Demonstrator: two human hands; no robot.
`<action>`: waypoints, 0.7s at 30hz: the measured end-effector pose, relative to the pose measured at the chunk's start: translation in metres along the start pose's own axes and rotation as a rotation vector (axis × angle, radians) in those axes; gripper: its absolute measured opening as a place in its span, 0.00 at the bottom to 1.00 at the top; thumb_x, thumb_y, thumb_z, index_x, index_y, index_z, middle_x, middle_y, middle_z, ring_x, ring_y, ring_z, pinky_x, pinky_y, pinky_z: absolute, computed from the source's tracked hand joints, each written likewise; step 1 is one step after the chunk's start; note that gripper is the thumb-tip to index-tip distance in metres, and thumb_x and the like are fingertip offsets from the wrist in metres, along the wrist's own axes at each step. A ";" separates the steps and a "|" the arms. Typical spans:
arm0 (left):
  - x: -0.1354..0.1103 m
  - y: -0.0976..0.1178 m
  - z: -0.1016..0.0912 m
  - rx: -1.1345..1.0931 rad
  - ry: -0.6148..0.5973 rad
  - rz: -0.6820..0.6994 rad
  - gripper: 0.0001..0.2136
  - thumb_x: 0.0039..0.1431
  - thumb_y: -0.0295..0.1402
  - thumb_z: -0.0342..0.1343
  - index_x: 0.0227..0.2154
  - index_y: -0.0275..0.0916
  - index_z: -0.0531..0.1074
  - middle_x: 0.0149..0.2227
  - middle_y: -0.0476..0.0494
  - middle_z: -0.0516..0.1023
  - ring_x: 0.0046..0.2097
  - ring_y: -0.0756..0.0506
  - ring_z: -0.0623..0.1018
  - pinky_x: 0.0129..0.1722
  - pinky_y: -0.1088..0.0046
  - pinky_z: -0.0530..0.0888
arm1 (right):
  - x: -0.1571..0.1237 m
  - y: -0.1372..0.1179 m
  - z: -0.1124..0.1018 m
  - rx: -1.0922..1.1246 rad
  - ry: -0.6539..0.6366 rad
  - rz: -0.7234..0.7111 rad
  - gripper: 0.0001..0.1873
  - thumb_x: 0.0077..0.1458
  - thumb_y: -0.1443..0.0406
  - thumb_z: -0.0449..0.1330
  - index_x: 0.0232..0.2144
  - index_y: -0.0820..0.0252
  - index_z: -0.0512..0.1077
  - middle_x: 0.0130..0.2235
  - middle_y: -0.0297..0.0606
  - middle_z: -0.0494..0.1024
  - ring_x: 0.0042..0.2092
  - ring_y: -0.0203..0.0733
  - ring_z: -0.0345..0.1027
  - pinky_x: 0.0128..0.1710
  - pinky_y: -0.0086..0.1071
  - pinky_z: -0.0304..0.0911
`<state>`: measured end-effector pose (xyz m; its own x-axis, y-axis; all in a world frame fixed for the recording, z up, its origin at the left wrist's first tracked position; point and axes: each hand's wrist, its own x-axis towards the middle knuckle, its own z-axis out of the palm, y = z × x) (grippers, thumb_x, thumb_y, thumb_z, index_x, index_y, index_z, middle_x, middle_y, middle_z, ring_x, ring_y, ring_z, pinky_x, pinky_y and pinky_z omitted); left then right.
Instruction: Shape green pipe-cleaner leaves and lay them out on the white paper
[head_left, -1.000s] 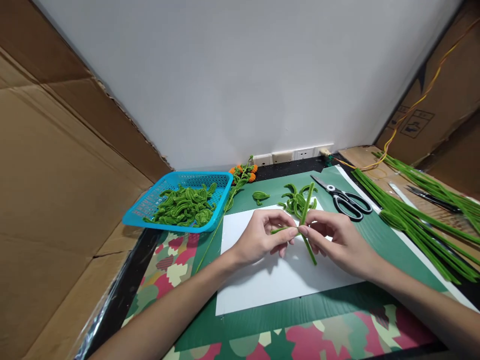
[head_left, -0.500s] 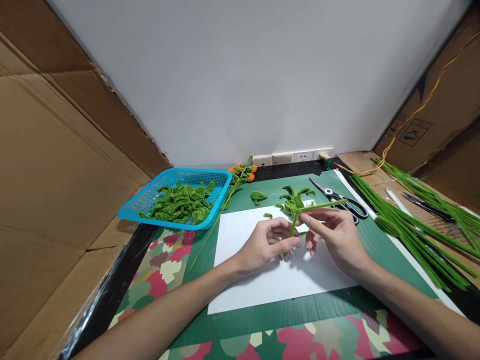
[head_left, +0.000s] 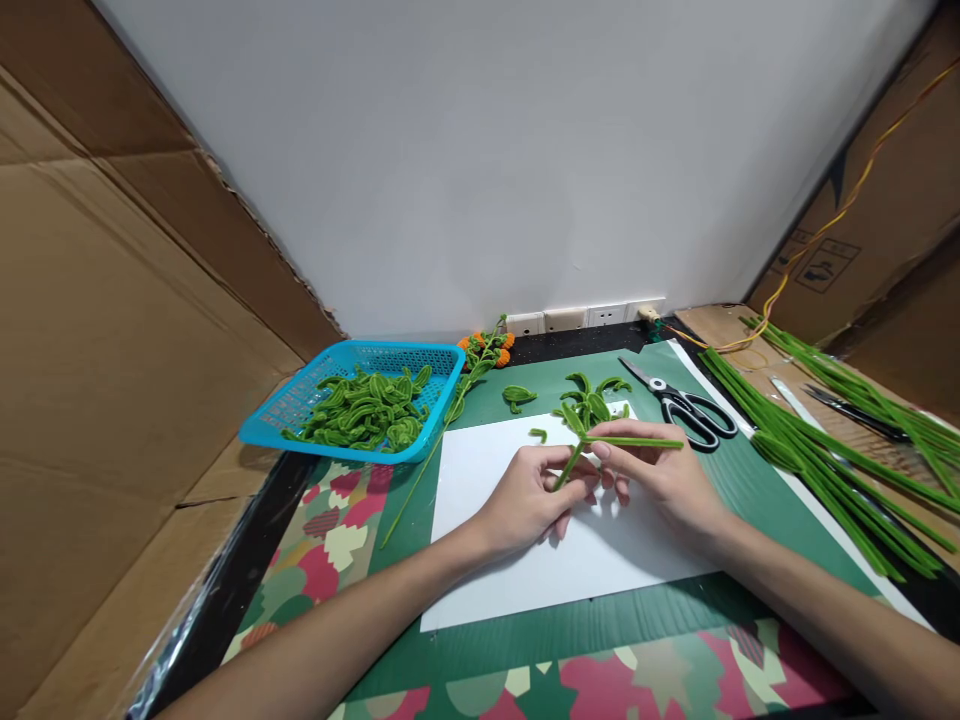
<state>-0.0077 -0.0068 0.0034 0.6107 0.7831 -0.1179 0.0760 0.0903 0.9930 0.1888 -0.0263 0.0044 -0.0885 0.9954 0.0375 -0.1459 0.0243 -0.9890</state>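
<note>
Above a white sheet of paper (head_left: 495, 560), both hands grip a bent green pipe cleaner (head_left: 637, 441) with a small leaf-shaped loop at its bend. My left hand (head_left: 536, 495) is closed around the lower leg, which slants down between thumb and fingers. My right hand (head_left: 660, 475) pinches the other leg near the bend, its free end pointing right. Just behind the fingers lies a small pile of green pipe-cleaner leaves (head_left: 596, 400). A short green offcut (head_left: 538, 435) rests at the paper's far edge, and one looped leaf (head_left: 517, 396) sits beyond it.
A blue basket (head_left: 251, 432) of green leaves stands at left. Beside it lies a stem with orange flowers (head_left: 499, 350). Black-handled scissors (head_left: 701, 420) rest right of the paper, near long green pipe cleaners (head_left: 817, 470). A cardboard wall (head_left: 97, 350) and power sockets (head_left: 566, 318) bound the table.
The pipe cleaner has turned: its right-hand leg now lies nearly level and lower, and the bend has moved down and left. Both hands keep hold of it.
</note>
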 end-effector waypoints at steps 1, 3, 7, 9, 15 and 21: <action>-0.001 0.000 0.001 -0.003 -0.009 0.003 0.15 0.65 0.41 0.64 0.40 0.31 0.79 0.34 0.43 0.80 0.18 0.56 0.70 0.14 0.81 0.65 | 0.001 0.002 0.000 0.023 -0.016 0.002 0.17 0.54 0.54 0.74 0.39 0.61 0.84 0.30 0.39 0.82 0.23 0.34 0.69 0.20 0.27 0.66; -0.001 0.001 0.000 -0.011 -0.010 0.027 0.16 0.63 0.42 0.66 0.39 0.30 0.79 0.32 0.43 0.79 0.22 0.54 0.73 0.19 0.80 0.69 | 0.002 0.005 -0.001 0.081 -0.057 0.015 0.16 0.56 0.55 0.74 0.36 0.62 0.84 0.29 0.38 0.81 0.23 0.33 0.68 0.19 0.26 0.65; 0.003 0.005 -0.007 -0.117 0.038 0.094 0.20 0.58 0.44 0.71 0.44 0.32 0.79 0.38 0.40 0.80 0.34 0.49 0.79 0.29 0.78 0.76 | 0.003 0.001 -0.004 0.225 -0.073 0.056 0.14 0.56 0.57 0.74 0.34 0.63 0.83 0.27 0.36 0.78 0.25 0.34 0.67 0.19 0.25 0.65; 0.005 0.006 -0.011 -0.211 0.050 0.088 0.22 0.59 0.47 0.69 0.45 0.33 0.78 0.38 0.41 0.80 0.35 0.48 0.79 0.27 0.79 0.75 | 0.002 -0.003 -0.007 0.285 -0.096 0.102 0.13 0.55 0.58 0.74 0.33 0.63 0.82 0.26 0.34 0.76 0.24 0.32 0.66 0.19 0.24 0.64; 0.007 0.007 -0.018 -0.284 -0.064 -0.076 0.18 0.62 0.47 0.67 0.38 0.34 0.76 0.29 0.46 0.79 0.22 0.53 0.75 0.17 0.83 0.66 | 0.001 -0.010 -0.012 0.230 -0.268 0.177 0.13 0.55 0.58 0.73 0.33 0.63 0.81 0.23 0.33 0.74 0.22 0.33 0.66 0.19 0.25 0.61; 0.007 0.006 -0.016 -0.262 -0.112 -0.092 0.15 0.62 0.42 0.69 0.40 0.33 0.80 0.31 0.44 0.81 0.21 0.54 0.76 0.16 0.83 0.66 | 0.004 -0.010 -0.014 0.012 -0.252 0.077 0.16 0.56 0.55 0.72 0.31 0.63 0.79 0.22 0.31 0.73 0.22 0.32 0.63 0.22 0.27 0.61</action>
<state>-0.0154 0.0093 0.0089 0.6952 0.6925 -0.1928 -0.0623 0.3253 0.9436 0.2038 -0.0216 0.0121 -0.3422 0.9396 -0.0019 -0.1403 -0.0531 -0.9887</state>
